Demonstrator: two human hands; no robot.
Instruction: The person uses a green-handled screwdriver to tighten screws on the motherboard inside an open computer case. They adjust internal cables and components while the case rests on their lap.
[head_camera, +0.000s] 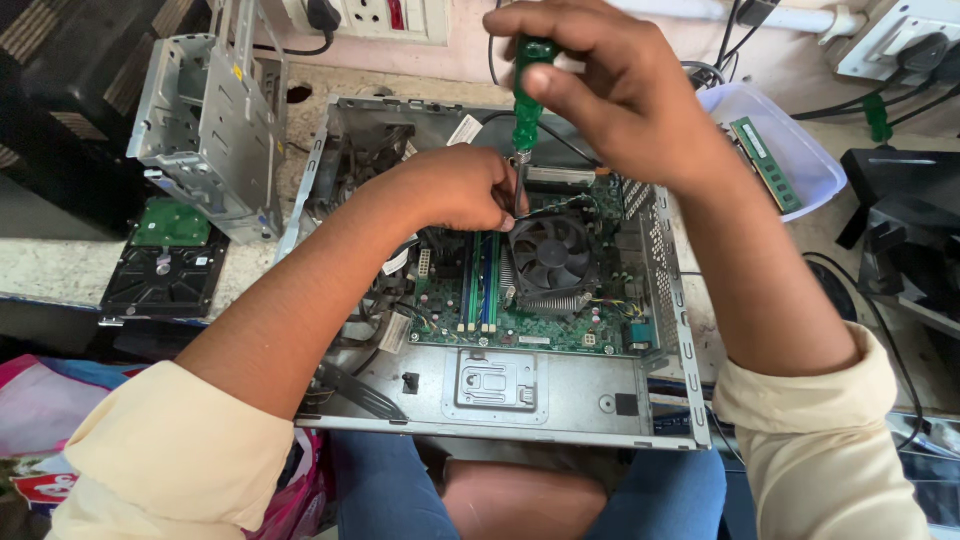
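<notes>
An open grey metal desktop computer case lies flat in the centre of the frame, its green motherboard exposed. At the top centre, the right hand is wrapped closed around the translucent green plastic handle of a screwdriver, which stands nearly upright with its metal shaft pointing down into the case. The left hand sits just below it, fingers curled loosely and pinched against the lower shaft near the tip, right beside the round black cooling fan on its finned heatsink. Two long memory slots run down the board left of the fan. In the upper left of the frame a grey perforated metal drive cage stands tilted, and below it a bare hard drive lies circuit side up. In the upper right, a pale plastic tub holds a green memory stick.
</notes>
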